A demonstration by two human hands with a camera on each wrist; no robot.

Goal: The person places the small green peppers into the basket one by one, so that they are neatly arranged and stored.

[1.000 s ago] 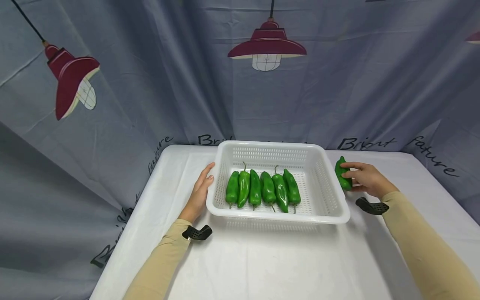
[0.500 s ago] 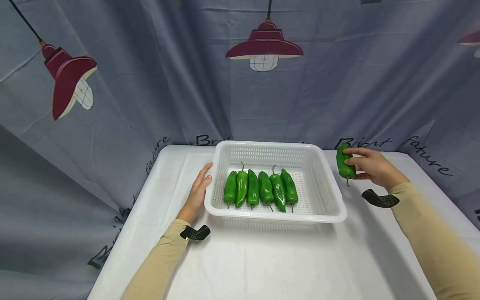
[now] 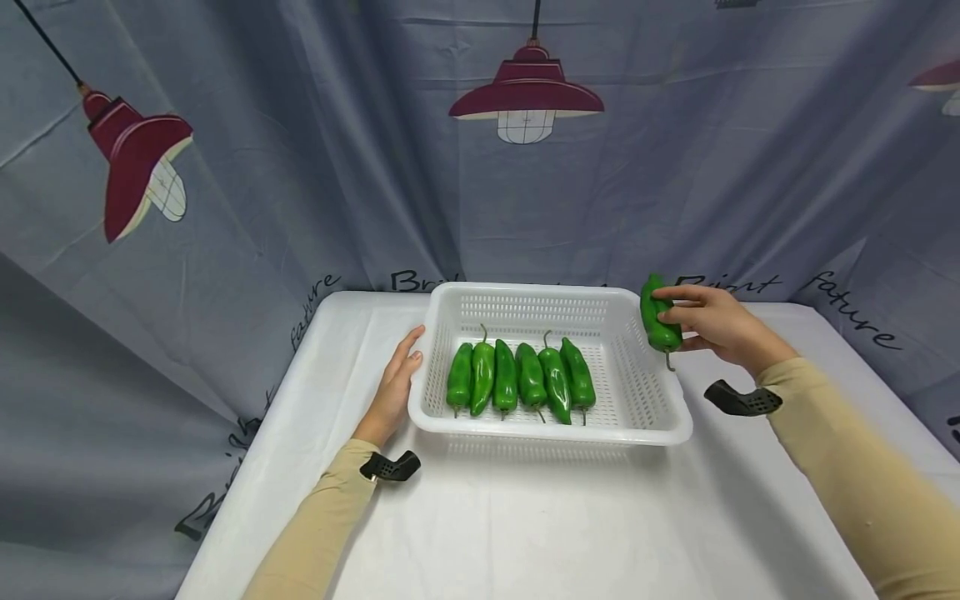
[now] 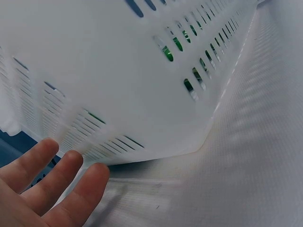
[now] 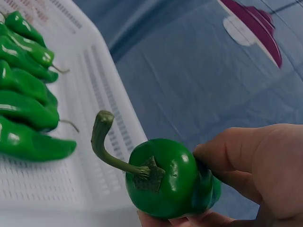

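Note:
My right hand (image 3: pixel 716 325) pinches a green pepper (image 3: pixel 660 317) between thumb and fingers, raised over the right rim of a white plastic basket (image 3: pixel 551 435). In the right wrist view, the held pepper (image 5: pixel 163 177) points its curved stem toward the camera. My left hand (image 3: pixel 392 392) lies along the basket's left side, its fingers fairly straight; in the left wrist view the fingertips (image 4: pixel 97 177) are close to the slotted wall (image 4: pixel 118 85), and whether all touch is hard to tell. Inside the basket, several green peppers (image 3: pixel 505 377) lie side by side in a row.
The basket stands on a table with a white cloth (image 3: pixel 562 525). Behind hangs a grey-blue curtain (image 3: pixel 337 167) printed with red lamps and lettering. Bare slotted floor (image 3: pixel 615 400) shows in the basket's right part.
My right hand has lifted the pepper off the table at the right, then carried it left to the basket's right rim. The left hand and the basket have stayed in place.

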